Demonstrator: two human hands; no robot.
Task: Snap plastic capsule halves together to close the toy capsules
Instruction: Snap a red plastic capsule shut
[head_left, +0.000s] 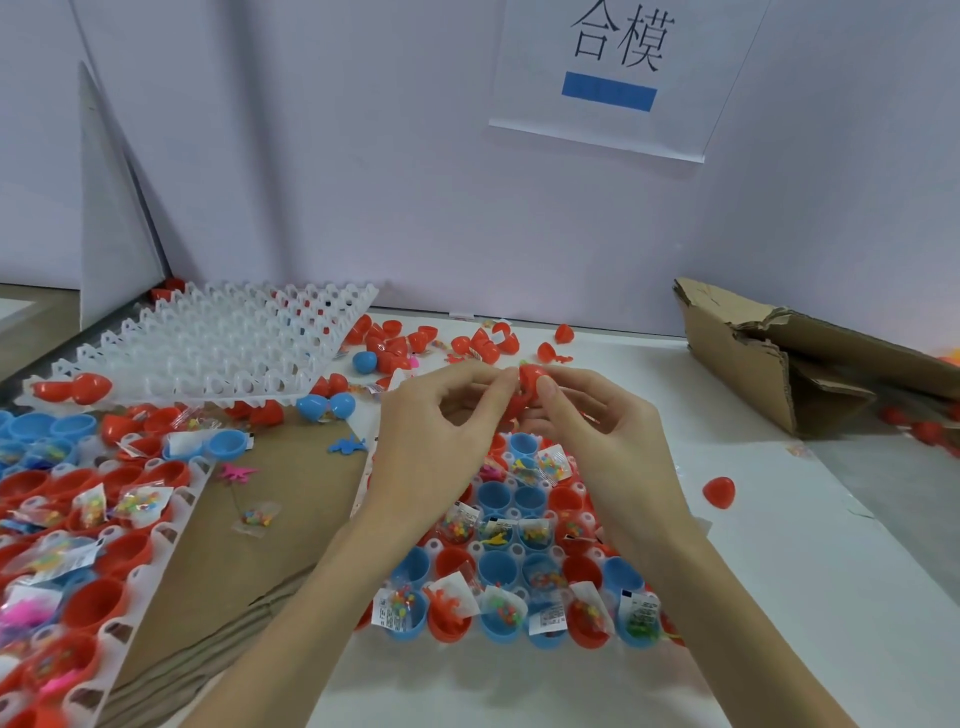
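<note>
While pinched between both hands above the far edge of the near tray, red capsule (531, 383) sits at centre of view, slightly right of midline. Held by left hand (436, 415) from the left side, thumb and forefinger tips on it; right hand (597, 415) from the right, thumb on the near face, other fingers curled behind. Both equally close, both pinching, neither spread. Long axis looks roughly left-right, running hand to hand, so closing push likely goes inward along that line. Cannot tell whether halves are already seated; seam hidden by fingertips. Glossy red plastic, rounded, egg-like, mostly covered by fingers. Contents not visible.

Directly below the hands: near tray (571, 525), white grid holding open red and blue lower halves, many stuffed with small candy packets (457, 522) and little toys. None in the tray capped yet, so plenty left to do by the look of it. Beyond the hands: loose red halves (395, 338) scattered on the worktop (779, 597), plus a couple of blue capsules (327, 405). One stray red half (719, 491) to the right, well apart. Left side: second filled tray (171, 525) resting on flat cardboard (291, 478), and empty white tray (218, 343) tilted behind it. Torn cardboard box (779, 353) far right. Paper sign (613, 78) on back wall.
</note>
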